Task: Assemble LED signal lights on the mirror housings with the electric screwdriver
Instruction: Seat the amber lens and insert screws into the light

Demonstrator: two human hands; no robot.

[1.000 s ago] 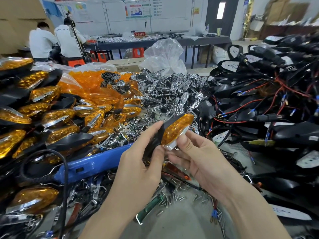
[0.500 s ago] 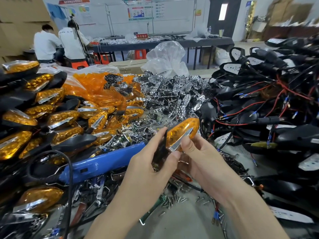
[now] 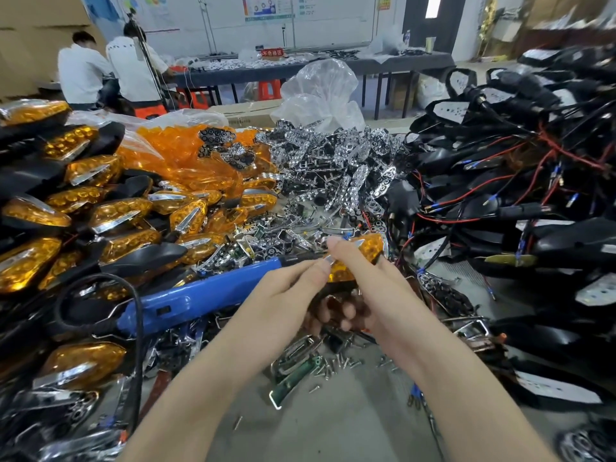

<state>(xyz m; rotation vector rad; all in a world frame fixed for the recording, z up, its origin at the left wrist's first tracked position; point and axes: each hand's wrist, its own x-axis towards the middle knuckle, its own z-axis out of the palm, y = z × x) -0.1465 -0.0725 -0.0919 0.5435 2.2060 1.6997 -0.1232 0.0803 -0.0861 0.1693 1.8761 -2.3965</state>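
**One light in hand, screwdriver idle, a big pile to go**

Head view: Both your hands are closed on one signal light (image 3: 366,251), held above the bench just past the middle of the view. Your left hand (image 3: 286,288) pinches its near end. Your right hand (image 3: 370,288) lays its thumb over the amber top and curls its fingers beneath. The dark body under the lens is mostly hidden, so I cannot tell whether any screw is in.

The electric screwdriver (image 3: 200,295) lies unheld at nine o'clock of your hands, its tip pointing toward them. By that, this piece looks to be at the fitting step and not yet fastened.

The finished lights (image 3: 110,211) stacked from nine to ten o'clock say a good share is done. The bare housings (image 3: 500,195) tangled with red and black wires, from one to three o'clock, say much is left.

Chrome reflectors (image 3: 336,161) lie heaped at twelve o'clock and bagged amber lenses (image 3: 173,155) at eleven. Loose screws (image 3: 333,365) and a green circuit board (image 3: 293,381) lie at six. The screwdriver's black cable (image 3: 136,328) loops at eight o'clock, and it could snag your reach.
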